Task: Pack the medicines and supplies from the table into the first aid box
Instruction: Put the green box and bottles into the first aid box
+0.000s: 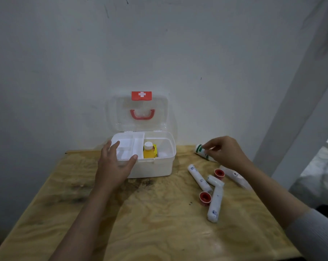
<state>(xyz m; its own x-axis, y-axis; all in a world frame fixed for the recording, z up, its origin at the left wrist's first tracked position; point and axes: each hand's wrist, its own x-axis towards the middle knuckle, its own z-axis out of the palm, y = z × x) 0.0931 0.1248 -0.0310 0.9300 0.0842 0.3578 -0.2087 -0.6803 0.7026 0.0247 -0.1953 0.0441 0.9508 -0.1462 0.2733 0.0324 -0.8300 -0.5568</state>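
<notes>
White plastic forms the first aid box (151,167), which we see standing at the far edge of the wooden table (140,223) against the wall, its clear lid (121,113) raised upright with a red handle (142,114) and red cross tag (141,95). Inside, a divided tray (128,147) sits over the left part, and a yellow bottle (148,151) with a white cap stands just right of it.

Our left hand (116,164) is open at the box's near-left corner, fingers spread, thumb tip resting on the tray's front rim, the other fingertips at the left rim.

Our right hand (225,150) hovers near the table's far-right corner with its fingertips drawn together on a white bottle with green bands (201,149), which lies on its side; the bottle pokes out to the left of the fingers. Whether the grip is firm we cannot tell.

Nearer to us along the right edge lie four white bandage rolls (199,178) and two red-cored tape rolls (205,198), all apart from both hands.
</notes>
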